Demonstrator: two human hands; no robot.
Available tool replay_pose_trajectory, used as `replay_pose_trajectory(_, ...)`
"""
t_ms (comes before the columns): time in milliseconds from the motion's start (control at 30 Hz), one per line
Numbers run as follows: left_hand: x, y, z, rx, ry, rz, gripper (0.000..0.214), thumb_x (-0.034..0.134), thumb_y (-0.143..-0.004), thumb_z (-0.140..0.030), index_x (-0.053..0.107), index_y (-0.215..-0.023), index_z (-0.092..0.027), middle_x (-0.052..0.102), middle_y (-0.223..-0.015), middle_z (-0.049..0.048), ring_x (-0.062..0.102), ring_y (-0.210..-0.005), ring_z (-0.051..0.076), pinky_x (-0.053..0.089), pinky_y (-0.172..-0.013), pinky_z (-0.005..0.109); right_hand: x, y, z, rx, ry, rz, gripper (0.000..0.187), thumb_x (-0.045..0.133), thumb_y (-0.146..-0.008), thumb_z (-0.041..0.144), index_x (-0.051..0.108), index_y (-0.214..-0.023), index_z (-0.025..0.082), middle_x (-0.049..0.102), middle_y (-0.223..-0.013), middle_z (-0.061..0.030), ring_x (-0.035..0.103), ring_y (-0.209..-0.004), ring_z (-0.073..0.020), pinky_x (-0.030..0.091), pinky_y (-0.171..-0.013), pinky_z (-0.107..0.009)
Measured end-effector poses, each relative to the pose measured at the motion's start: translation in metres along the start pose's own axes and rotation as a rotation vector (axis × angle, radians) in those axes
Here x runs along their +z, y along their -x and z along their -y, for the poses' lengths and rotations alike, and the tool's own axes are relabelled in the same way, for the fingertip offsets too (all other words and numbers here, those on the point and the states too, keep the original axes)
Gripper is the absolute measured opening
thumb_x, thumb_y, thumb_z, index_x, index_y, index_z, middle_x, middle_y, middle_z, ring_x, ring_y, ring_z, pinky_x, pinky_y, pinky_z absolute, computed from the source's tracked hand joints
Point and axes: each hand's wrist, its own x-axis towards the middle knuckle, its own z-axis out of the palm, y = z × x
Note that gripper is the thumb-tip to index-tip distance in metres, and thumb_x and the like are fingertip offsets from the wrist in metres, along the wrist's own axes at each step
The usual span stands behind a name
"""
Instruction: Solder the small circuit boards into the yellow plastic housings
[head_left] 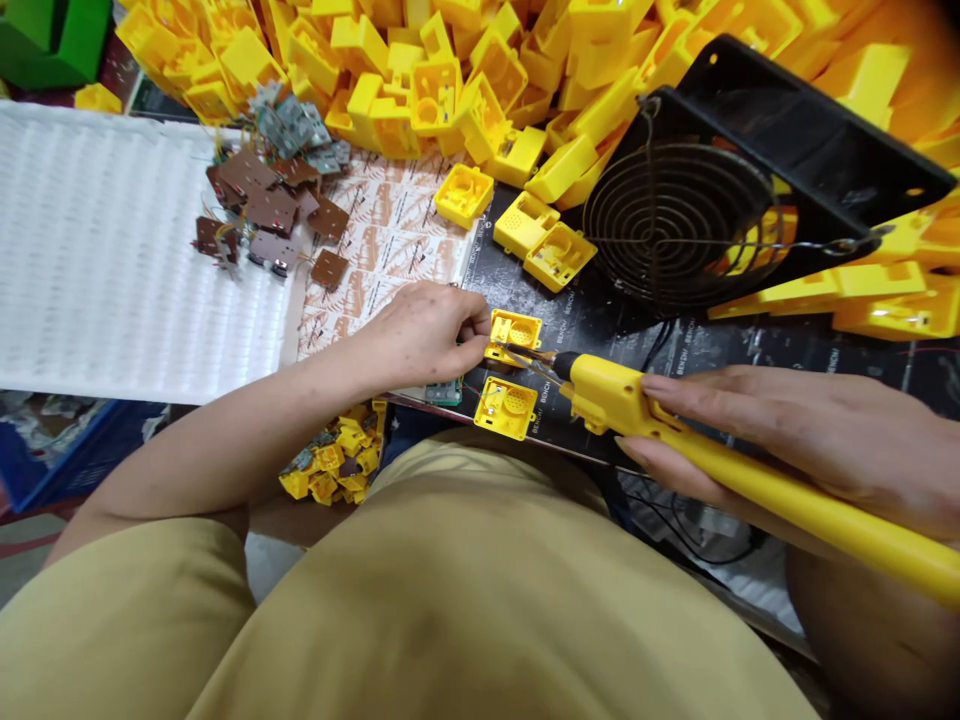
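Observation:
My right hand (817, 430) is wrapped around a yellow soldering gun (611, 390), whose dark tip points left. The tip reaches over a small open yellow plastic housing (525, 328) on the black bench top. At the left edge of that housing, my left hand (427, 335) has its thumb and fingers pinched together. Whatever they hold is too small or hidden to name. Just nearer to me lies a second open yellow housing (504, 408) with thin wires at its side. A green circuit board (444, 392) sits partly under my left wrist, at the bench edge.
A black fan (675, 220) with a wire guard stands at the right. Yellow housings (420, 80) are heaped along the back. Brown circuit boards (270, 205) pile up beside a white foam sheet (135, 250). Below the bench are a blue crate (97, 440) and more yellow parts (337, 460).

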Motion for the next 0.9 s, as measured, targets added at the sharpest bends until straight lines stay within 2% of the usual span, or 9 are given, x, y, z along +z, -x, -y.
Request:
replay_pose_trajectory(67, 0.001, 0.000, 0.000, 0.007, -0.013, -0.006, 0.020, 0.054, -0.077, -0.020, 0.072, -0.084, -0.016, 0.071, -0.073, 0.0016, 0.063, -0.067, 0.014, 0.045, -0.065, 0.024, -0.003, -0.001, -0.003, -0.052, -0.003, 0.000, 0.026, 0.064, -0.089, 0.038, 0.064, -0.113, 0.030, 0.072, -0.078, 0.0022, 0.068, -0.067, -0.0113, 0.058, -0.063, -0.021)
replay_pose_trajectory(133, 0.001, -0.001, 0.000, 0.018, -0.021, -0.010, 0.020, 0.053, -0.077, -0.021, 0.072, -0.083, -0.016, 0.070, -0.072, 0.0015, 0.062, -0.066, 0.013, 0.045, -0.065, 0.024, -0.009, 0.000, -0.008, -0.142, 0.027, -0.004, 0.042, 0.066, -0.087, 0.034, 0.057, -0.128, 0.030, 0.072, -0.084, 0.0010, 0.068, -0.067, -0.0116, 0.057, -0.060, -0.020)
replay_pose_trajectory(200, 0.001, -0.001, -0.001, 0.022, -0.022, -0.012, 0.020, 0.053, -0.077, -0.021, 0.072, -0.082, -0.016, 0.070, -0.072, 0.0016, 0.062, -0.066, 0.013, 0.045, -0.064, 0.023, -0.016, 0.000, -0.015, -0.153, 0.062, 0.010, 0.056, 0.070, -0.085, 0.031, 0.049, -0.137, 0.033, 0.073, -0.090, 0.0014, 0.069, -0.069, -0.0125, 0.059, -0.061, -0.021)
replay_pose_trajectory(400, -0.001, -0.003, -0.002, 0.014, -0.025, 0.005, 0.019, 0.053, -0.076, -0.020, 0.071, -0.080, -0.016, 0.071, -0.073, 0.0020, 0.063, -0.067, 0.014, 0.045, -0.065, 0.024, -0.025, 0.000, -0.039, -0.274, -0.001, 0.134, 0.074, 0.071, -0.082, 0.030, 0.035, -0.146, 0.034, 0.073, -0.092, 0.0006, 0.070, -0.067, -0.0147, 0.059, -0.054, -0.020)
replay_pose_trajectory(500, -0.001, -0.003, -0.001, 0.029, -0.029, -0.006, 0.019, 0.053, -0.076, -0.021, 0.071, -0.080, -0.016, 0.071, -0.071, 0.0014, 0.063, -0.066, 0.013, 0.045, -0.065, 0.023, -0.024, 0.001, -0.042, -0.232, 0.019, 0.121, 0.071, 0.069, -0.084, 0.032, 0.035, -0.146, 0.036, 0.073, -0.093, -0.0002, 0.069, -0.066, -0.0152, 0.059, -0.051, -0.021)
replay_pose_trajectory(667, -0.002, -0.005, -0.003, 0.008, -0.038, 0.027, 0.018, 0.054, -0.076, -0.021, 0.071, -0.081, -0.016, 0.071, -0.074, 0.0024, 0.064, -0.069, 0.015, 0.046, -0.067, 0.025, -0.024, 0.004, -0.039, -0.244, 0.034, 0.112, 0.069, 0.069, -0.084, 0.032, 0.038, -0.146, 0.029, 0.072, -0.085, -0.0012, 0.069, -0.065, -0.0152, 0.057, -0.049, -0.020)
replay_pose_trajectory(767, -0.003, -0.005, -0.004, -0.008, -0.045, 0.049, 0.019, 0.054, -0.076, -0.020, 0.071, -0.082, -0.015, 0.072, -0.075, 0.0033, 0.065, -0.071, 0.017, 0.046, -0.068, 0.027, -0.023, 0.005, -0.038, -0.219, 0.057, 0.096, 0.066, 0.068, -0.084, 0.034, 0.040, -0.144, 0.031, 0.071, -0.082, 0.0001, 0.069, -0.063, -0.0152, 0.056, -0.047, -0.020)
replay_pose_trajectory(900, -0.003, -0.004, -0.004, -0.002, -0.041, 0.041, 0.019, 0.054, -0.076, -0.021, 0.071, -0.082, -0.016, 0.071, -0.075, 0.0033, 0.064, -0.070, 0.016, 0.047, -0.068, 0.026, -0.021, 0.005, -0.037, -0.224, 0.059, 0.078, 0.067, 0.070, -0.083, 0.033, 0.042, -0.143, 0.029, 0.073, -0.088, -0.0013, 0.070, -0.067, -0.0156, 0.058, -0.051, -0.020)
